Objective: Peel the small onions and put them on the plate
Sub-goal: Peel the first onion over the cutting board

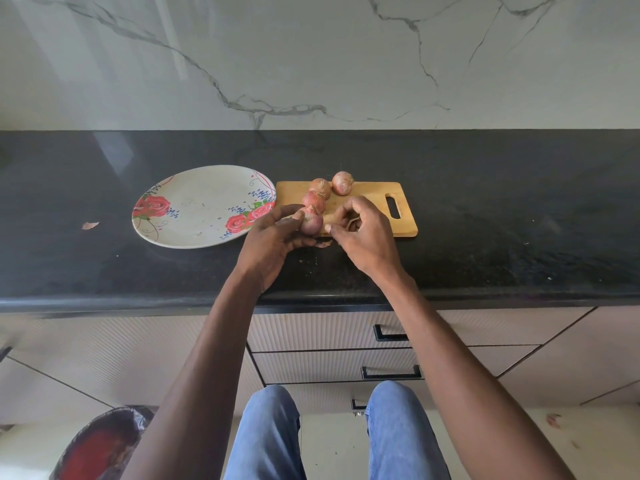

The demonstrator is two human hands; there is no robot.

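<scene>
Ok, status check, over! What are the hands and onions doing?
Left hand grips one onion. Right hand pinches a bit of skin beside it. Three onions wait on cutting board. Floral plate holds none. Nothing blocking.

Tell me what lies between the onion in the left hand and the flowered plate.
In the head view, only the left hand gripping the onion lies there, overlapping the plate rim.

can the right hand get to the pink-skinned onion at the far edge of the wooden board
Probably yes: the right hand hovers over the wooden chopping board, and nothing lies between it and the far pink-skinned onion.
</scene>
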